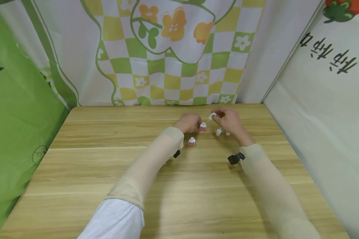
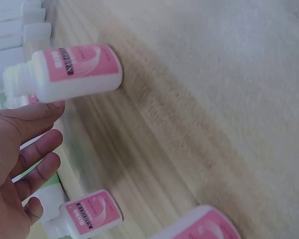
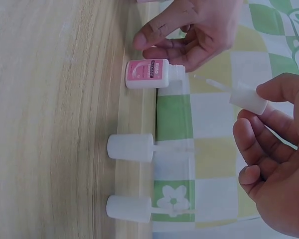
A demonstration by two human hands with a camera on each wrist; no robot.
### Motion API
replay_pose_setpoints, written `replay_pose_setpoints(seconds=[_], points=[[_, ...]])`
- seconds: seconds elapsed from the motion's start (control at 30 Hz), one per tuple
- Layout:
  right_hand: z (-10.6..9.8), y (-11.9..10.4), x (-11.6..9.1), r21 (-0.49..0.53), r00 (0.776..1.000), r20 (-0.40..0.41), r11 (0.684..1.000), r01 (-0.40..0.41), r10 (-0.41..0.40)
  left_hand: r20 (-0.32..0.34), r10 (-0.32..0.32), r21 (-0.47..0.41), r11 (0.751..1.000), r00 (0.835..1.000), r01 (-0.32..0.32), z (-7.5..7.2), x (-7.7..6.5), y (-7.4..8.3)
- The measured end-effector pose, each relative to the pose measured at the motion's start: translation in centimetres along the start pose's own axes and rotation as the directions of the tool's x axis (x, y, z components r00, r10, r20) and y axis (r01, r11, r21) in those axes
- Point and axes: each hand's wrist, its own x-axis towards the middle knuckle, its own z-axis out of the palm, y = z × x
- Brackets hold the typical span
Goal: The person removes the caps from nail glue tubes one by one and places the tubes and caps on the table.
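Observation:
My right hand (image 1: pixel 228 121) pinches a white brush cap (image 3: pixel 248 98) between thumb and fingers. Its thin brush points toward the open neck of a small white bottle with a pink label (image 3: pixel 148 73). That bottle stands upright on the table, and my left hand (image 3: pixel 202 32) is right beside it, fingers loosely bent and not wrapped round it. Whether a fingertip touches the bottle I cannot tell. Another uncapped bottle (image 1: pixel 191 142) stands nearer to me. The left wrist view shows further pink-labelled bottles, one small in the background (image 2: pixel 92 214) and one cut off at the bottom edge (image 2: pixel 207 226).
Two more white brush caps stand on the wooden table (image 1: pixel 107 172), brushes upward: one closer to the bottle (image 3: pixel 131 147), one farther off (image 3: pixel 129 208). A checked curtain (image 1: pixel 170 76) hangs behind the back edge. Fabric walls, green (image 1: pixel 15 109) and white (image 1: pixel 323 109), flank the sides.

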Motion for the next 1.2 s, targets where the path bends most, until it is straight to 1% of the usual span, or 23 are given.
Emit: replay_pose_setpoints(seconds=[0.2,0.43,0.7,0.87,1.03,1.2], points=[[-0.5,0.1,-0.6,-0.004,1.000,0.015,1.000,-0.016,0.016,-0.007,0.002,0.026,1.000,1.000,-0.002,-0.2,-0.4,-0.3],[-0.7,0.3,-1.1,-0.002,1.000,0.009,1.000,-0.017,0.017,0.007,-0.004,0.019,1.000,1.000,0.004,-0.6,-1.1,-0.4],[-0.8,0.9,-1.6,0.005,1.000,-0.029,1.000,-0.010,0.011,-0.024,0.004,0.005,1.000,1.000,-0.004,-1.3,-2.1,-0.8],[-1.0,1.0,-1.9,0.033,0.999,-0.024,0.999,-0.032,0.033,-0.039,0.021,-0.005,1.000,0.999,-0.021,-1.8,-2.8,-1.0],[-1.2,1.0,-2.2,0.053,0.998,-0.027,0.997,-0.051,0.052,-0.072,0.045,0.001,0.999,0.996,-0.045,-2.3,-3.4,-1.2],[-1.5,1.1,-2.5,0.053,0.997,0.000,0.995,-0.081,0.081,-0.097,0.034,0.002,0.999,0.995,-0.034,-2.8,-4.0,-1.6]])
